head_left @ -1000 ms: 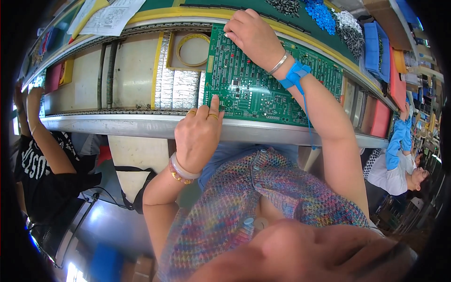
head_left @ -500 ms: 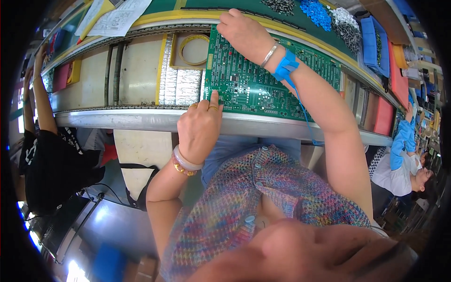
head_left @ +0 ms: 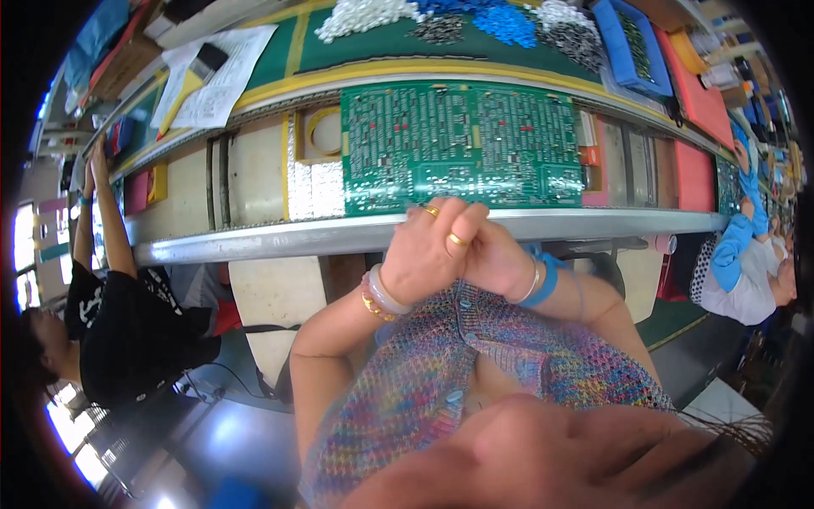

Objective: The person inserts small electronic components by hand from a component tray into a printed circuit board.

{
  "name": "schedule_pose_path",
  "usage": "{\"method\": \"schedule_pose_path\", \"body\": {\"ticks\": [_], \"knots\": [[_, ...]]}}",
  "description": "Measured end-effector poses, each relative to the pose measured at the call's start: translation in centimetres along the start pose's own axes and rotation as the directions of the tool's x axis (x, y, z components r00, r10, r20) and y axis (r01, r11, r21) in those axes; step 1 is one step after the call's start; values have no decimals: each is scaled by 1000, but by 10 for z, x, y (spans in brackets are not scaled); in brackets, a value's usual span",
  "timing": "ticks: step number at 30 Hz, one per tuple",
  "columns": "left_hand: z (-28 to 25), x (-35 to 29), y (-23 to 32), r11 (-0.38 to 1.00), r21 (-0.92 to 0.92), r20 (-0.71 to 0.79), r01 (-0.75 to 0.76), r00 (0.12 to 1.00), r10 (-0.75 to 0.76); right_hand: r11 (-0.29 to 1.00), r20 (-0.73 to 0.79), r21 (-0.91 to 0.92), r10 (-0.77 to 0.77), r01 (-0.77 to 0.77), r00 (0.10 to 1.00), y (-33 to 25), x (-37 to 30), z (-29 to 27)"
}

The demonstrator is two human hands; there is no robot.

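My left hand (head_left: 421,257) and my right hand (head_left: 502,270) are clasped together just in front of the metal rail, close to my body. The left fingers, with two gold rings, fold over the right hand. Nothing shows between them, though the palms are hidden. A blue wrist strap (head_left: 545,282) is around my right wrist; a pale bangle (head_left: 386,293) circles the left. Just beyond the hands, a wide green circuit board (head_left: 415,140) lies flat across the line, densely set with small parts, several of them red.
A silver rail (head_left: 314,235) runs along the near side. Beyond the board lie heaps of white parts (head_left: 365,17) and blue parts (head_left: 506,25), a blue bin (head_left: 632,51) and a brush (head_left: 193,81) on papers. Co-workers sit left (head_left: 127,331) and right (head_left: 746,276).
My right hand has come back from the board's far left corner, and my left from its near edge. Both are now clasped. The view has shifted, showing more of the far bench.
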State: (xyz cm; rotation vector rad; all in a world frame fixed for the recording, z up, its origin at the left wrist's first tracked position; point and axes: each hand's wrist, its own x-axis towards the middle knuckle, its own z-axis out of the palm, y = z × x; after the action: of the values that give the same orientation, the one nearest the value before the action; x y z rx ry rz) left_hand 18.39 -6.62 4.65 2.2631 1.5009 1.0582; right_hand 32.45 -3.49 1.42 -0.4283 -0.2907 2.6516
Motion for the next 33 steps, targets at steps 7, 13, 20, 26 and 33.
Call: {"method": "schedule_pose_path", "body": {"ticks": [7, 13, 20, 26, 33], "knots": [[34, 26, 10, 963, -161, -15, -216, 976, 217, 965, -12, 145, -218, 218, 976, -18, -29, -24], [16, 57, -8, 990, -88, -77, -109, 992, 103, 802, -139, -146, -596, 579, 791, -164, -41, -17], [-5, 96, -105, 987, 19, -95, 157, 983, -155, 277, -44, -698, -937, 660, 347, -446, -60, -112], [-16, 140, -187, 945, 110, -123, 308, 948, -295, -434, 455, -889, -871, 145, 183, -437, -26, -112], [-30, 169, -215, 862, 446, -140, 243, 970, -201, -414, 389, -893, -511, 177, 767, -272, 73, -21]]}}
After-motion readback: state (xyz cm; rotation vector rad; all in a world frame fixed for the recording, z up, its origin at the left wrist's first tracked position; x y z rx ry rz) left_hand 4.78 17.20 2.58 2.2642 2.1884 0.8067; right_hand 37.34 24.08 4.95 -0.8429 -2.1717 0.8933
